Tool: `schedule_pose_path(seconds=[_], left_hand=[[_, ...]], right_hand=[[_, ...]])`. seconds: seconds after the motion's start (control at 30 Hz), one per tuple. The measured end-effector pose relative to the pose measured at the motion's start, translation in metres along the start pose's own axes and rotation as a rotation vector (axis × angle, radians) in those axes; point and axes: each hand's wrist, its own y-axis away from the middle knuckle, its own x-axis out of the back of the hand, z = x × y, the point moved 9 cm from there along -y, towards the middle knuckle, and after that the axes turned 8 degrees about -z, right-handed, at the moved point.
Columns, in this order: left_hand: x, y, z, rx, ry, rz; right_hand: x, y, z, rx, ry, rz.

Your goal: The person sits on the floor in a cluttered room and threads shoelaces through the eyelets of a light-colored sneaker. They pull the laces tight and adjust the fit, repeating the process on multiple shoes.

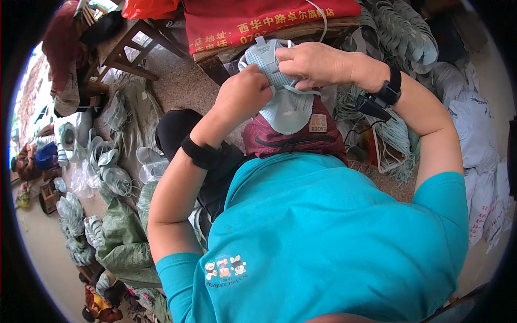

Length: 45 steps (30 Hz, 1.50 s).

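Both my hands hold one pale blue mesh shoe upper (285, 107) in front of my chest, above a dark red bag (293, 141) on my lap. My left hand (243, 94) grips its left side with fingers curled. My right hand (309, 63) pinches its top edge. Each wrist has a black band; the right one carries a small black device (375, 103).
A wooden bench (280, 40) draped with a red cloth stands just beyond my hands. Piles of pale green shoe uppers (102, 167) lie on the floor at left and more (398, 32) at upper right. White sacks (479, 156) sit at right, a wooden stool (126, 51) at upper left.
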Motion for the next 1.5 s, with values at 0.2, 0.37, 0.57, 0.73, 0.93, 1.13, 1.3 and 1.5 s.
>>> schedule_pose_path(seconds=[0.2,0.37,0.57,0.73,0.93,1.13,1.3,1.5], left_hand=[[0.000,-0.007,-0.019,0.047,0.249,0.077],[-0.002,-0.012,-0.036,0.171,0.425,0.108],[0.029,-0.009,-0.032,0.188,1.134,0.380],[0.071,0.019,0.025,-0.220,0.448,0.597],[0.020,0.008,-0.011,-0.074,1.169,0.417],[0.022,0.006,-0.024,0.011,1.194,0.528],[0.012,0.003,-0.023,-0.079,1.251,0.565],[0.018,0.010,-0.019,-0.090,1.218,0.650]], right_hand=[[0.002,-0.001,0.003,0.004,-0.108,0.008],[0.005,0.000,-0.002,0.045,-0.048,0.069],[0.001,0.013,0.002,0.063,-0.111,0.156],[-0.003,0.023,0.010,-0.176,-0.214,0.191],[-0.009,0.018,0.024,-0.379,-0.778,0.389],[0.051,0.016,0.008,-0.320,-1.140,0.568],[0.010,-0.001,0.011,-0.406,-1.096,0.484],[0.012,-0.002,0.007,-0.391,-1.005,0.554]])
